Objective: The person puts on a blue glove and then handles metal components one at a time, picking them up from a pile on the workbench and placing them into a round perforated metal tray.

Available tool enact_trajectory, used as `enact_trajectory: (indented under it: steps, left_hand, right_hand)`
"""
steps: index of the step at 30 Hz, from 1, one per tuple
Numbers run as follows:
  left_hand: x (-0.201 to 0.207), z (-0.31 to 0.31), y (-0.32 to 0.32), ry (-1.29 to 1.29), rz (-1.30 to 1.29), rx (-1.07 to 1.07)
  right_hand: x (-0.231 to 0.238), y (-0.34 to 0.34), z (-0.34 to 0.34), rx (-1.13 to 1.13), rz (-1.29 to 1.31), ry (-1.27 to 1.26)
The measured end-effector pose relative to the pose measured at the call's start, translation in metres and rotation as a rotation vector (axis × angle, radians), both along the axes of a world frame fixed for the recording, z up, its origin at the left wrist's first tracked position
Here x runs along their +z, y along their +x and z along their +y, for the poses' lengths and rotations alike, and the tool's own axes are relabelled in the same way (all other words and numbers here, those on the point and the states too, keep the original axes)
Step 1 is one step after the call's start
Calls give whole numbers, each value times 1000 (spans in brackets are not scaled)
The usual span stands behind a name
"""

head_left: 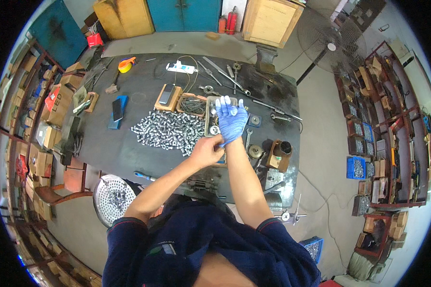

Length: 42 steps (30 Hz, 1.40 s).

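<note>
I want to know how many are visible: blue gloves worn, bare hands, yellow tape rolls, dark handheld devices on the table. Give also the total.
Thin blue glove, worn: 1
Bare left hand: 1
Yellow ring-shaped tape roll: 1
Dark rectangular handheld devices: 2
Total: 5

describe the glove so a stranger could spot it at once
Find the big dark workbench and its heap of small metal parts. Right of the heap, the glove is on the right hand, its cuff pinched by the left hand; wrinkled blue sets it apart from that bare hand.
</note>
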<state>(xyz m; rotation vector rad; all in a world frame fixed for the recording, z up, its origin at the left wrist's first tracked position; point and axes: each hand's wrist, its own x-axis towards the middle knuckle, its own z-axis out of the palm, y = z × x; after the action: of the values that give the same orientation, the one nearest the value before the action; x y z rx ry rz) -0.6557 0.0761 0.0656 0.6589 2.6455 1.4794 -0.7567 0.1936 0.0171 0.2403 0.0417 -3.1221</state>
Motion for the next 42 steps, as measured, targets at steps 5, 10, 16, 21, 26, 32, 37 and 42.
enact_trajectory:
  steps: [5, 10, 16, 21, 26, 32, 37, 42]
  left_hand:
    - [-8, -29, -11, 179, -34, 49]
    - [-12, -66, -11, 95, 25, 112]
    - [22, -157, -38, 276, 104, 263]
    - [64, -184, -73, -21, 842, 231]
    - [53, -190, -71, 164, 143, 219]
    - [43, -203, -72, 558, -50, 218]
    - [24, -194, -35, 975, -603, 275]
    - [16, -161, 9, 1167, -601, -2]
  right_hand:
    - [24, 5, -29, 103, 92, -11]
    - [43, 1, -76, 283, 291, 42]
    - [64, 6, -122, 473, 273, 146]
    - [64, 16, -150, 462, 313, 381]
    - [57, 26, -154, 578, 172, 452]
    - [86, 52, -157, 641, 341, 220]
    - [114, 59, -157, 326, 575, 934]
    - [121, 49, -138, 416, 288, -200]
